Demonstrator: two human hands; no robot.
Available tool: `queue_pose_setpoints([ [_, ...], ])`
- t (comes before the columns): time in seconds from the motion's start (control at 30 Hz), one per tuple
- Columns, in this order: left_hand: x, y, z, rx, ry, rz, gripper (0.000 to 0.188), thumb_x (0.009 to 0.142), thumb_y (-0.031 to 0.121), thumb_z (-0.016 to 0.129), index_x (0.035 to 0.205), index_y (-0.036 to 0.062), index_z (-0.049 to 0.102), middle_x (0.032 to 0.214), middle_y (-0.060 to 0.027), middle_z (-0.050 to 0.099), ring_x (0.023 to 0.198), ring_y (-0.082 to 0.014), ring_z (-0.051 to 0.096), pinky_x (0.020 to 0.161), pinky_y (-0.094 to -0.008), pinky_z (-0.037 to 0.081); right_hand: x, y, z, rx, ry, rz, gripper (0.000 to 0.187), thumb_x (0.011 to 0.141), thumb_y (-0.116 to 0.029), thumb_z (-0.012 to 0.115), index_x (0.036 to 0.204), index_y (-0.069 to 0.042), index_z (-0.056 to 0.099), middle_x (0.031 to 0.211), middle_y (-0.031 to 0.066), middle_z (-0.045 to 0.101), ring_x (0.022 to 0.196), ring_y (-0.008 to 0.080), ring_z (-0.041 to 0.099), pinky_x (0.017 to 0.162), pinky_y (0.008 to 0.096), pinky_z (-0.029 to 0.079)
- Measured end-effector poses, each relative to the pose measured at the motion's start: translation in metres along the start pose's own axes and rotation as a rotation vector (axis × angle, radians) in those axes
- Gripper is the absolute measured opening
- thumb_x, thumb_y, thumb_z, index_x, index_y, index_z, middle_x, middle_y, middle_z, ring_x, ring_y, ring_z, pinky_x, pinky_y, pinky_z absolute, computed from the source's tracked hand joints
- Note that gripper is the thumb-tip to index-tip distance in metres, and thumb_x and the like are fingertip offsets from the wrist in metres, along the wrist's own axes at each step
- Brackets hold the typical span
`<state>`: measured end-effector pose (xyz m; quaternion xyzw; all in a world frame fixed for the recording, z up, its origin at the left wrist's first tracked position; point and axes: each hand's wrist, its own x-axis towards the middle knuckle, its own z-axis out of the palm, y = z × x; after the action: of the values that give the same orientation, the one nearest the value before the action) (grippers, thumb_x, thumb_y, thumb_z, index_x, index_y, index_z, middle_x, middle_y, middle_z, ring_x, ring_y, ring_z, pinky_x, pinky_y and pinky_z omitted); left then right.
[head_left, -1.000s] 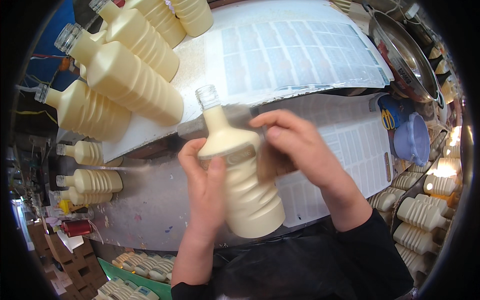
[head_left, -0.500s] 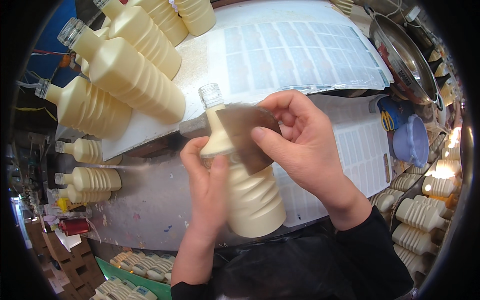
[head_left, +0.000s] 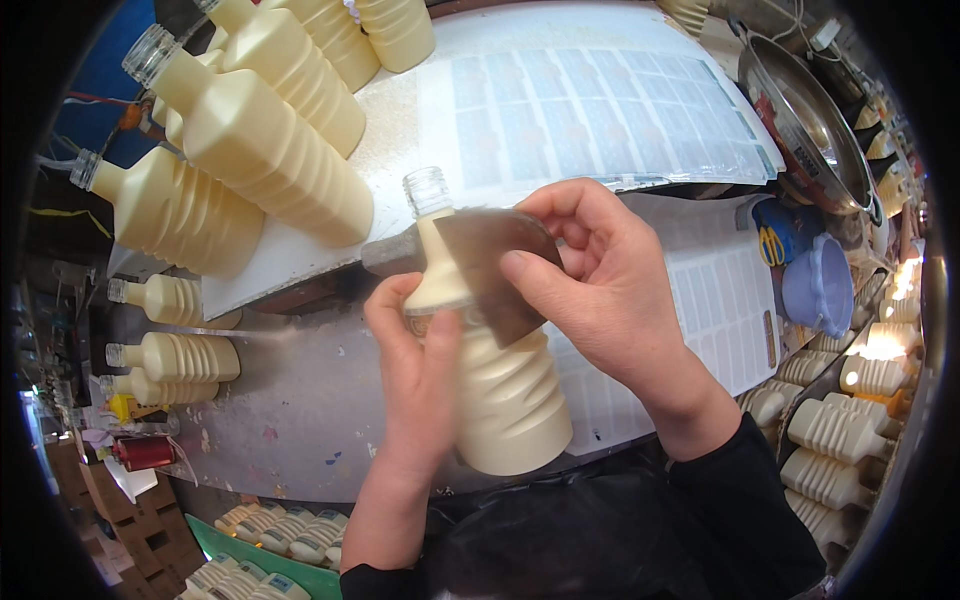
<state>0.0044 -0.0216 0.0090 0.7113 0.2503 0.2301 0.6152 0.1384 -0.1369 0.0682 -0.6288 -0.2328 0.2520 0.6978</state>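
A cream-coloured ribbed bottle (head_left: pixel 512 405) with a clear threaded neck stands tilted in front of me at the table's edge. My left hand (head_left: pixel 408 350) is closed round its left side, just below the shoulder, with the thumb on the front. Between the thumb and fingers of my right hand (head_left: pixel 615 290) is a thin brown flat scraper (head_left: pixel 490 265), its upper edge smeared by motion. The scraper covers part of the bottle's shoulder and front; whether it presses there I cannot tell. Behind the bottle, a grey piece (head_left: pixel 390 255) shows beside the neck, mostly hidden.
Several cream bottles (head_left: pixel 285 135) stand at the far left. Printed sheets (head_left: pixel 610 110) lie on the white board, with another sheet (head_left: pixel 715 300) lower down. At right are a metal pan (head_left: pixel 800 110), yellow-handled scissors (head_left: pixel 770 245), a purple bucket (head_left: pixel 818 285) and more bottles (head_left: pixel 840 428).
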Motion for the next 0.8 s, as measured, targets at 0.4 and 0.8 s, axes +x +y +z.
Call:
queue_pose_setpoints([
  [0.4,0.0,0.006,0.003,-0.06,0.022,-0.033,0.047,0.103,0.028,0.055,0.136,-0.0008,0.036,0.129,-0.0177,0.049,0.115,-0.0228,0.052,0.101,-0.0375,0.043,-0.001,0.004,0.002,-0.073,0.023,-0.045,0.029,0.09,0.007,0.065,0.117,0.005,0.056,0.106,0.0083,0.064,0.092,0.0067,0.064,0.074,0.019,0.055],
  [0.8,0.001,0.0,-0.001,-0.044,0.022,-0.041,0.053,0.097,0.02,0.061,0.139,0.0003,0.034,0.129,-0.0183,0.049,0.115,-0.0234,0.052,0.103,-0.0378,0.043,0.005,0.01,-0.022,0.27,0.032,0.117,0.012,0.096,-0.012,0.062,0.102,-0.003,0.067,0.093,0.0043,0.068,0.079,0.0093,0.062,0.073,0.0245,0.052],
])
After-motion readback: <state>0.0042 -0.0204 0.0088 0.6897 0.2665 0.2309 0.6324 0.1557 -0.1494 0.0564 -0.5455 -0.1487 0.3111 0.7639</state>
